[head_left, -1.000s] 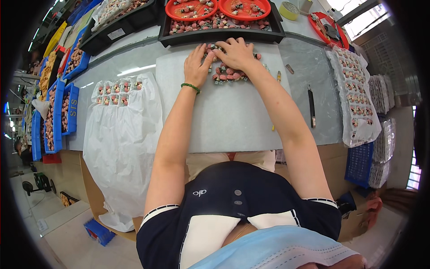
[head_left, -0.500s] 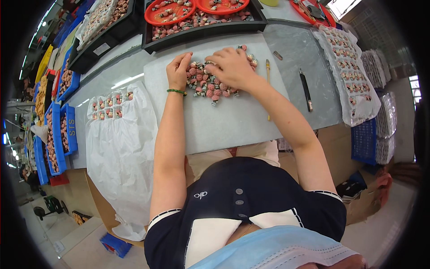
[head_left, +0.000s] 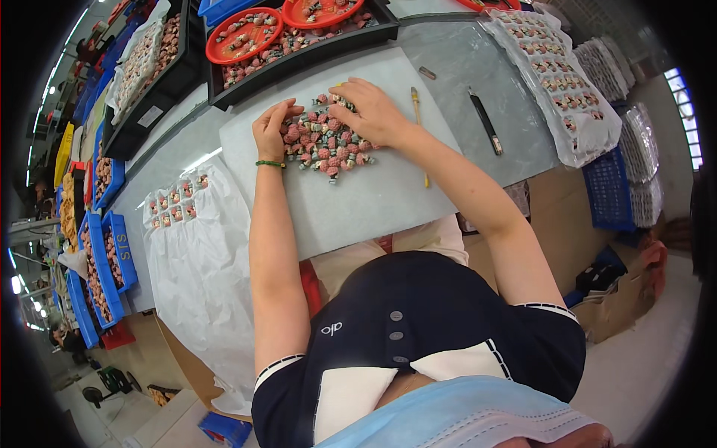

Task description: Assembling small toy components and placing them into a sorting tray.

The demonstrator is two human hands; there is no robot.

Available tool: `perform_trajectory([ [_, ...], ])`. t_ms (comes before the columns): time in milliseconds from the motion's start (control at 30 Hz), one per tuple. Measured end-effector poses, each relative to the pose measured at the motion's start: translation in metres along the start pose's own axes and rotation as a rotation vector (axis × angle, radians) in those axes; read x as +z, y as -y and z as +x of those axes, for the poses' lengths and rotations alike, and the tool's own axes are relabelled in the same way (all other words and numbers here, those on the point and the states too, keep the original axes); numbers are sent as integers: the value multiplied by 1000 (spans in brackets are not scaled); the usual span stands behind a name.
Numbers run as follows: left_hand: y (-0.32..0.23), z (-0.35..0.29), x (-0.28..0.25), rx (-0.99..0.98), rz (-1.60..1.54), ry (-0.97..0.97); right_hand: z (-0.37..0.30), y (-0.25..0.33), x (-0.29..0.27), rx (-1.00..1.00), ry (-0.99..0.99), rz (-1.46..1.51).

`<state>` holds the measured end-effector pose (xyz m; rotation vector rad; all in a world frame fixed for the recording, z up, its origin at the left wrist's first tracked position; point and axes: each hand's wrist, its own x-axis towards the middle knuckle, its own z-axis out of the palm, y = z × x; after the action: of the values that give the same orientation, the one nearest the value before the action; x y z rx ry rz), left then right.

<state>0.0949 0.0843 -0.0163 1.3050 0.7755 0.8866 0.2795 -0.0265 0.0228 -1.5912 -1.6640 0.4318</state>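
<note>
A heap of small pink-and-grey figurines (head_left: 328,145) lies on a pale board (head_left: 351,205) in front of me. My left hand (head_left: 273,131) rests upright against the heap's left side, fingers loosely extended and thumb near the figurines. Along the far right side, my right hand (head_left: 370,113) is curved with its fingers apart, touching the heap's edge. No figurine is visibly gripped in either hand. What lies under the right palm is hidden.
A thin yellow stick (head_left: 419,134) and a black pen-like tool (head_left: 485,119) lie to the right. Beyond the board stands a black tray (head_left: 310,52) with red dishes (head_left: 243,37). White blister trays with figurines flank me, left (head_left: 198,246) and right (head_left: 553,78). Blue bins (head_left: 119,250) stand far left.
My right hand has swept from over the heap to its far right edge, and the loose figurines beyond it are drawn in. My left hand stays at the left side. The view has shifted slightly.
</note>
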Motion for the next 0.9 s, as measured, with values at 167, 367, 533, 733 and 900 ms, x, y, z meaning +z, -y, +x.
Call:
perform_trajectory([
  [167, 6, 2, -8, 16, 29, -73, -47, 33, -39, 125, -224, -386],
  [367, 17, 7, -30, 16, 45, -108, -88, 0, -19, 227, -162, -285],
  [533, 23, 2, -38, 28, 30, -173, -77, -13, -10, 219, -154, -262],
  [733, 19, 2, -43, 16, 0, -155, -75, 0, -8, 275, -136, -216],
  [900, 20, 3, -50, 43, 9, -42, -75, 35, 6, -66, -378, -553],
])
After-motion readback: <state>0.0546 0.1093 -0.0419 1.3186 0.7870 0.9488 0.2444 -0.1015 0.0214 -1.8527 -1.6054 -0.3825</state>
